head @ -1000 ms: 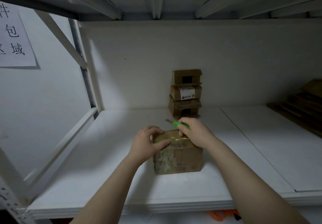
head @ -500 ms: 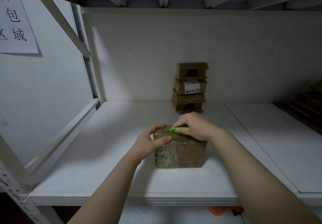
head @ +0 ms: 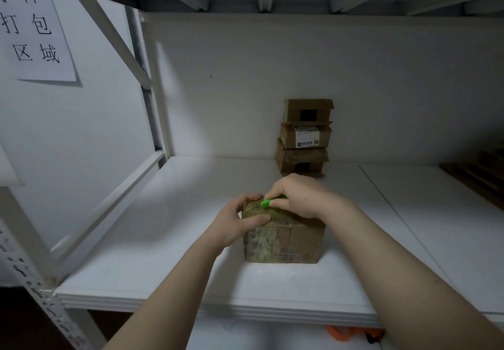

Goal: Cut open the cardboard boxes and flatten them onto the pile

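On top of the taped cardboard box [head: 283, 236] both my hands meet. My right hand [head: 298, 197] is curled palm-down over the far top edge, fingers closed around a green box cutter [head: 268, 202]; only its green end shows past my fingertips, lying across the box's top, and the blade itself is hidden. My left hand [head: 236, 223] clamps the box's upper left corner, thumb lying along the near top edge and fingers wrapped over the far side, wrist bent inward. Both forearms reach up from the bottom of the view and converge on the box.

It is closed, glossy tape covering its top and left part, and it stands on the white shelf board [head: 152, 240], nearer the front edge than the back. What it contains I cannot tell.

Behind it, against the back wall, three small cardboard boxes [head: 304, 138] are stacked; the middle one bears a white label. At the far right edge dark flattened cardboard [head: 480, 172] lies on the shelf. A paper sign [head: 35, 28] with Chinese characters hangs on the left wall.
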